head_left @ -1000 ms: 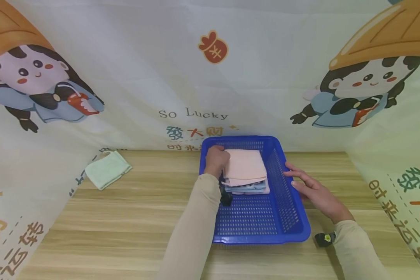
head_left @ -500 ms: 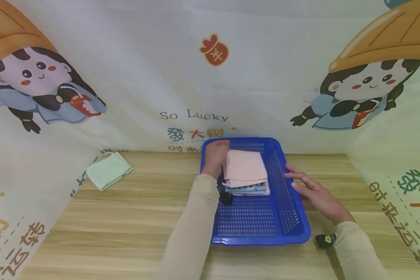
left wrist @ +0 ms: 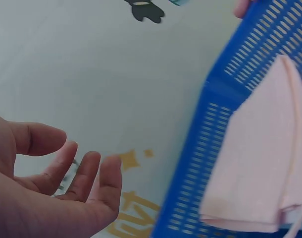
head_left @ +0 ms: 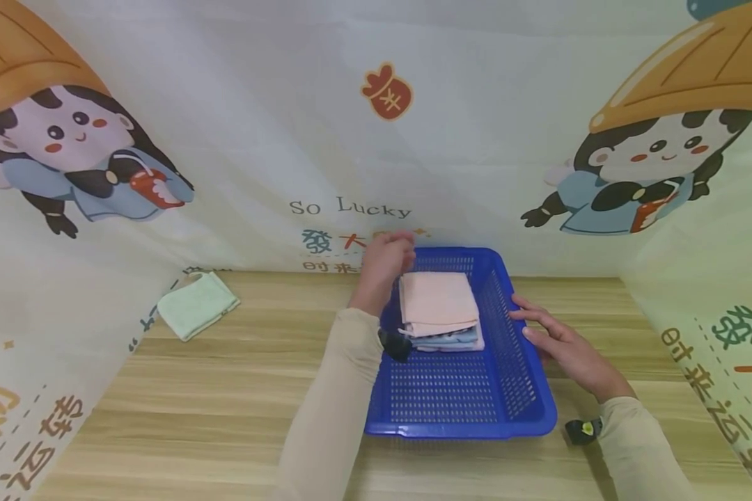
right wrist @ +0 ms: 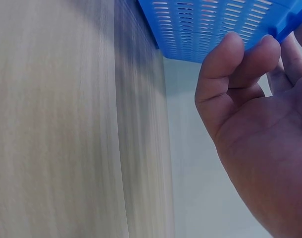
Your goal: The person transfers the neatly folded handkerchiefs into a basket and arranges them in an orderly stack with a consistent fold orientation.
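In the head view my left hand (head_left: 385, 268) is above the back left corner of a blue plastic basket (head_left: 439, 430), holding nothing. The left wrist view shows this hand (left wrist: 76, 183) with loosely bent fingers, apart from the basket wall. Inside the basket lies a stack of folded cloths; the top one is a pale pink towel (head_left: 440, 299), with blue patterned cloth (head_left: 448, 339) below it. My right hand (head_left: 567, 348) holds the basket's right rim. From the right wrist view, bent fingers (right wrist: 223, 64) lie against its outer wall, others reaching near the rim.
A folded pale green towel (head_left: 198, 305) lies at the back left of the wooden table (head_left: 244, 390). Printed cloth walls (head_left: 476, 139) close in the table at the back and both sides.
My left hand has risen from beside the towel stack and moved up over the basket's back left corner. The right hand stays at the rim, and the stack keeps its place.
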`<state>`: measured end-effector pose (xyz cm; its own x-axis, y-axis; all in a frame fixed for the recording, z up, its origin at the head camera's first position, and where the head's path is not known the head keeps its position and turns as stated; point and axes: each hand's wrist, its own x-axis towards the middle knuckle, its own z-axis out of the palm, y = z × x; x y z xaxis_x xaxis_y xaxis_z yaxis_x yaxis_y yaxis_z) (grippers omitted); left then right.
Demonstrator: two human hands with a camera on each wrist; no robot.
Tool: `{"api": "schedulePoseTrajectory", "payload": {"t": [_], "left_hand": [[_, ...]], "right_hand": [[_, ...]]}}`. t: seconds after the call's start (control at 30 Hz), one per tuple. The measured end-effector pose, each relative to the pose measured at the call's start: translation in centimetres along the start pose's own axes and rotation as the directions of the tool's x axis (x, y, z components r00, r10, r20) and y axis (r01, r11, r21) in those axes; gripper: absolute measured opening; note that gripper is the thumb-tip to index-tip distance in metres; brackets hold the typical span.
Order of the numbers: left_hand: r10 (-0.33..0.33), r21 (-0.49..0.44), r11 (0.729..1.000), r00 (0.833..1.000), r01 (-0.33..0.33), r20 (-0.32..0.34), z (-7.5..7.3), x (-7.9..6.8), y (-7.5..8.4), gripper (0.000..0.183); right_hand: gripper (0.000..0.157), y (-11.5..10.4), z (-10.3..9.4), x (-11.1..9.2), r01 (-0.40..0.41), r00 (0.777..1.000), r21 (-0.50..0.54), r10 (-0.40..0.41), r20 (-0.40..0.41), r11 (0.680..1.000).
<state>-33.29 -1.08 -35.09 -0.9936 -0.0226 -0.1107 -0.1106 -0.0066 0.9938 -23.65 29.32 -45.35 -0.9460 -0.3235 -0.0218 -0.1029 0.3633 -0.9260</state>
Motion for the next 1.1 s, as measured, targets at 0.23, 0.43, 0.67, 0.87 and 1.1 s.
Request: {"api": "schedulePoseTrajectory", "payload": {"t": [0.23,0.43,0.67,0.87,1.1], "left_hand": [[0.068,0.011,0.998,0.998,-0.068,0.011,-0.8,-0.9,2.3,0.033],[0.161,0.174,0.973,0.986,-0.151,-0.046,-1.7,-1.5,3.1,0.034],[0.280,0.362,0.906,0.951,-0.218,-0.129,-3.8,-1.7,3.2,0.037],[0.329,0.375,0.892,0.931,-0.252,-0.156,-6.5,-1.7,3.1,0.040],[0.352,0.400,0.880,0.917,-0.256,-0.187,-9.2,-1.4,2.7,0.040]], "right_hand": [[0.048,0.1,0.0,0.1,0.003,1.000,-0.003,-0.003,-0.003,1.000],[0.048,0.2,0.1,0.1,0.015,1.000,0.020,-0.015,0.007,1.000],[0.049,0.2,0.2,0.1,0.019,1.000,0.017,-0.020,0.008,1.000],[0.048,0.1,0.1,0.1,0.020,1.000,0.022,-0.020,0.009,1.000],[0.049,0.1,0.0,0.1,0.023,1.000,0.009,-0.023,0.005,1.000]]}}
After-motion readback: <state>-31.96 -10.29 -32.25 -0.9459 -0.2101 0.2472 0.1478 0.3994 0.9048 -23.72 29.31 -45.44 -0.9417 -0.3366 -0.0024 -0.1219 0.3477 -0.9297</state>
